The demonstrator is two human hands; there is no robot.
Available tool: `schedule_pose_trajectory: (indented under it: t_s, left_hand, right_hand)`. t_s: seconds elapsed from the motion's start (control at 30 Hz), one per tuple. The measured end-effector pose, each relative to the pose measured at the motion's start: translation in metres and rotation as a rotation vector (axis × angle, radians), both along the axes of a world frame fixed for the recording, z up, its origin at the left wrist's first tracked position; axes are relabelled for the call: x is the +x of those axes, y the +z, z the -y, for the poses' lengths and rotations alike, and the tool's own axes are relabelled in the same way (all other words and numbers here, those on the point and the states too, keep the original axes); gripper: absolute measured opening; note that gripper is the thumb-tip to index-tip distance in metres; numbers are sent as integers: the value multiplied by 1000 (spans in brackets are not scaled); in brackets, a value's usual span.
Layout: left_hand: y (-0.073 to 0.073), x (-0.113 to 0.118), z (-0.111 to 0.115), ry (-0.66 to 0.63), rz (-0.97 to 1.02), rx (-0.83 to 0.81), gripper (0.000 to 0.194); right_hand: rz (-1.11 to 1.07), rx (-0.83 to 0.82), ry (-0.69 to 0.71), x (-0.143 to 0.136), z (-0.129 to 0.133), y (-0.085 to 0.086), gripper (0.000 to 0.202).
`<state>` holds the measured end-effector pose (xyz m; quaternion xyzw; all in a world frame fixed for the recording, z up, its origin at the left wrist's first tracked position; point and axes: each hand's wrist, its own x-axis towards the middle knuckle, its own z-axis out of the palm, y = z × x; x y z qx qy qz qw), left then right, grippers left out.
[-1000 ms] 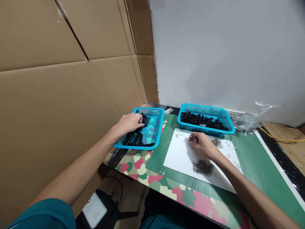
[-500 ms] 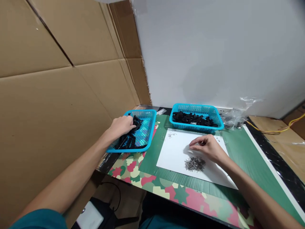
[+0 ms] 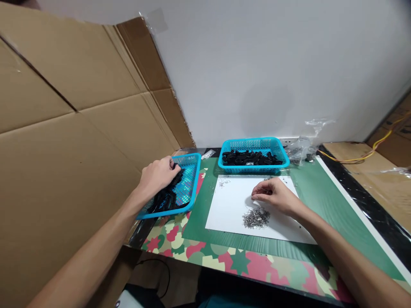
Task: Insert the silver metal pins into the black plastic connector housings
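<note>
My left hand (image 3: 159, 173) reaches into the left blue basket (image 3: 194, 188), its fingers curled down at the black plastic pieces (image 3: 167, 200). A dark piece shows between thumb and forefinger, its shape mostly covered. My right hand (image 3: 272, 194) hovers above the white sheet (image 3: 221, 214), thumb and fingertips pinched together. Whatever is between them is too small to make out. Just below and to the left of that hand lies a heap of small shiny metal pieces (image 3: 256, 218). Several more thin metal bits (image 3: 223, 183) are scattered at the sheet's far left corner.
A second blue basket (image 3: 253, 169) holding black pieces stands behind the sheet. Clear plastic bags (image 3: 300, 152) lie to its right. Cardboard (image 3: 105, 141) walls off the left side, and a white wall (image 3: 257, 64) rises behind. A yellow cable (image 3: 356, 161) runs along the right.
My view has turned a little, so the table appears shifted left. My left hand is still in the left basket, fingers drawn closer together. My right hand stays pinched over the sheet.
</note>
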<state>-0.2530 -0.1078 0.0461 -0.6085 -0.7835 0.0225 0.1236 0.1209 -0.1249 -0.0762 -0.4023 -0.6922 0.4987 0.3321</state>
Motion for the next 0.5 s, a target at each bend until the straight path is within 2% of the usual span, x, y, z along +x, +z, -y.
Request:
schedule_pose_trajectory:
  t_s: [0.1, 0.23, 0.33, 0.4, 0.5]
  left_hand:
    - [6, 18, 1, -83, 109, 123, 34]
    - [1, 51, 2, -342, 492, 278, 29]
    - [-16, 84, 3, -520, 838, 207, 38]
    - [-32, 108, 2, -576, 1025, 124, 41]
    - [-58, 140, 1, -607, 1201, -26, 33]
  right_hand:
    - [20, 42, -25, 0, 1, 4, 13]
    - [-25, 36, -58, -2, 1, 5, 15]
    - [-111, 2, -101, -3, -1, 1, 16]
    - [-181, -36, -149, -2, -3, -3, 21]
    - [-258, -97, -204, 1, -3, -5, 30]
